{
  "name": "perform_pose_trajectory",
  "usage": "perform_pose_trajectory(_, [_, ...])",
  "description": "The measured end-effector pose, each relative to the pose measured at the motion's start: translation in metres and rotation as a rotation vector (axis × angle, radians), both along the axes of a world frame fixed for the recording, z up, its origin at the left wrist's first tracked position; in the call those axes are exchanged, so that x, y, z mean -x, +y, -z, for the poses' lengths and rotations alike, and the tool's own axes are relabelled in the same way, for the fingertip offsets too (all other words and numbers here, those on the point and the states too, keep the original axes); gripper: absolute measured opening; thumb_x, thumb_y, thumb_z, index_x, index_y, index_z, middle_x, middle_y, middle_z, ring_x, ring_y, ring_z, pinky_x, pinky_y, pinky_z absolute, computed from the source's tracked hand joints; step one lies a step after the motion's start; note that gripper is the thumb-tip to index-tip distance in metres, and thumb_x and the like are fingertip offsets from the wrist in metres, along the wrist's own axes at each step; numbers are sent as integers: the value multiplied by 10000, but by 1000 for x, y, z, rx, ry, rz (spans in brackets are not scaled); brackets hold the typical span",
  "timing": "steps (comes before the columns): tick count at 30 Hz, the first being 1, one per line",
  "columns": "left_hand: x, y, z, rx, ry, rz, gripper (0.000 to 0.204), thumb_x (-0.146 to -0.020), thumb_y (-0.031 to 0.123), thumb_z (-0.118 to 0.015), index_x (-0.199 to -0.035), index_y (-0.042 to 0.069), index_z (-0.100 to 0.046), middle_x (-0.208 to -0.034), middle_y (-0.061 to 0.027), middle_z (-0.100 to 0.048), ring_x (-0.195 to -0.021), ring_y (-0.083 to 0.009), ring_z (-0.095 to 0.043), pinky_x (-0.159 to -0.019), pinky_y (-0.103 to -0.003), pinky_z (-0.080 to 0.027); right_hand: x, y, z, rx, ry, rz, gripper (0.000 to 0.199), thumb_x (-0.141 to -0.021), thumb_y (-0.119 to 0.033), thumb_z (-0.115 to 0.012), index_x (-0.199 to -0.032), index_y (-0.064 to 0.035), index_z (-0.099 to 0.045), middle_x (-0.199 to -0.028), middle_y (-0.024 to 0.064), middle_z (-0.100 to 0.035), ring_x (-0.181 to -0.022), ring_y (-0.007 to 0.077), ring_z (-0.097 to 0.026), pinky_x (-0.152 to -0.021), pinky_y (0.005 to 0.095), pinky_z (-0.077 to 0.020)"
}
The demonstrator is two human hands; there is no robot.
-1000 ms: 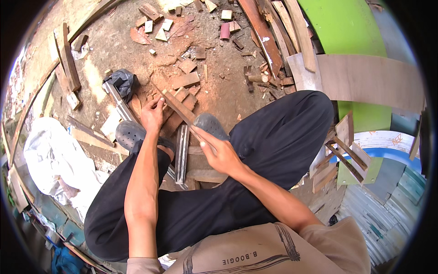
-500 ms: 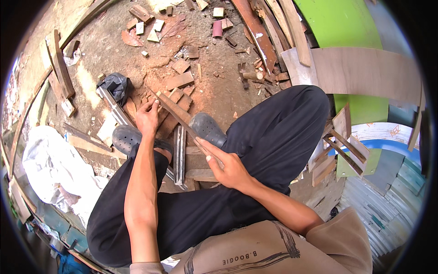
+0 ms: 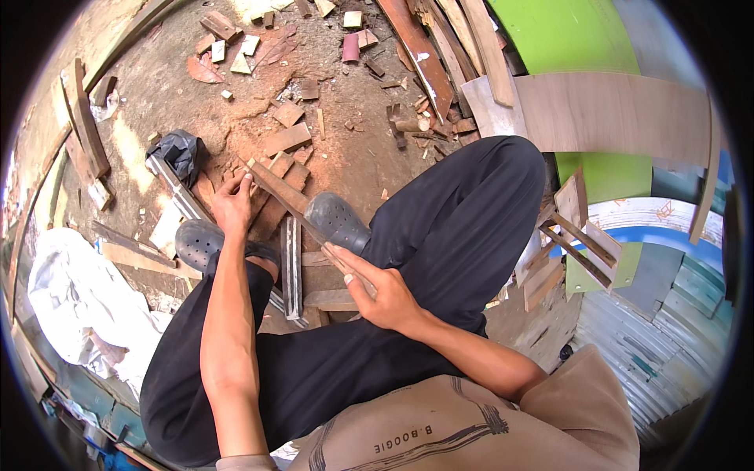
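Note:
A long, narrow brown strip (image 3: 281, 190) slants across in front of my feet; I cannot tell if it is wood or a rusty blade. My right hand (image 3: 383, 294) grips its near end, fingers stretched along it and thumb on the near side. At the far end, my left hand (image 3: 234, 204) has thumb and fingertips pinched together close beside the strip. Whatever sits between those fingertips is hidden. Beneath lie brown wood boards (image 3: 271, 216), between my grey clogs (image 3: 339, 220). My legs in black trousers (image 3: 459, 212) are bent under my arms.
Wood offcuts (image 3: 289, 138) and reddish dust litter the ground ahead. Long planks (image 3: 420, 59) lie at the far right, near a plywood sheet (image 3: 613, 114) and a green panel (image 3: 565, 35). A white cloth sack (image 3: 78, 302) lies left. A small slatted wood piece (image 3: 577, 235) stands right.
The whole view has shifted a little, so everything sits slightly further left. Both hands keep nearly the same hold and place along the brown strip.

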State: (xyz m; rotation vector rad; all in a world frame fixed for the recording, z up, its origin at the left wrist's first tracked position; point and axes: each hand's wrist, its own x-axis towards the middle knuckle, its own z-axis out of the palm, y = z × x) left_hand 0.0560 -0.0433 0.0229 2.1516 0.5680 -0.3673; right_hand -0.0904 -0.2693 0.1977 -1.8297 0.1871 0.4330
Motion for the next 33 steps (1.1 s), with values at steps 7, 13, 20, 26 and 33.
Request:
perform_pose_trajectory(7, [-5, 4, 10, -87, 29, 68, 354, -907, 388, -720, -1157, 144, -776, -1021, -125, -779, -922, -232, -743, -833, -337, -540, -117, 77, 119, 1, -80, 24, 439, -978, -157, -528, -1386, 1, -560, -1340, 235, -618, -1220, 379, -619, -1023, 402, -494])
perform_pose_trajectory(13, [0, 1, 10, -31, 19, 13, 366, -906, 401, -727, -1166, 148, -772, -1048, -115, -777, -982, -202, -738, -873, -306, -533, -18, 12, 5, 34, 27, 13, 444, -965, -67, -553, -1403, 6, -555, -1357, 201, -634, -1283, 304, -599, -1047, 347, -478])
perform_pose_trajectory(20, [4, 0, 18, 14, -2, -46, 369, -853, 467, -730, -1113, 214, -792, -1003, -170, -761, -960, -328, -730, -868, -423, -550, -84, 53, 87, 91, -189, 13, 393, -959, -96, -561, -1327, 30, -616, -1259, 249, -673, -1217, 331, -647, -1022, 353, -493])
perform_pose_trajectory(26, [4, 0, 13, -19, 16, -68, 336, -858, 444, -730, -1108, 228, -794, -1037, -145, -762, -978, -321, -727, -882, -413, -546, -120, 82, 109, 97, -85, 39, 444, -951, -213, -546, -1359, -49, -614, -1280, 238, -657, -1186, 381, -647, -1017, 393, -495])
perform_pose_trajectory(33, [9, -5, 19, -54, -42, -105, 324, -864, 450, -721, -1089, 230, -797, -977, -148, -765, -954, -331, -727, -878, -420, -549, -16, -8, -14, -32, 47, 116, 424, -1006, -142, -584, -1396, 27, -566, -949, 75, -678, -748, 101, -587, -662, 246, -468])
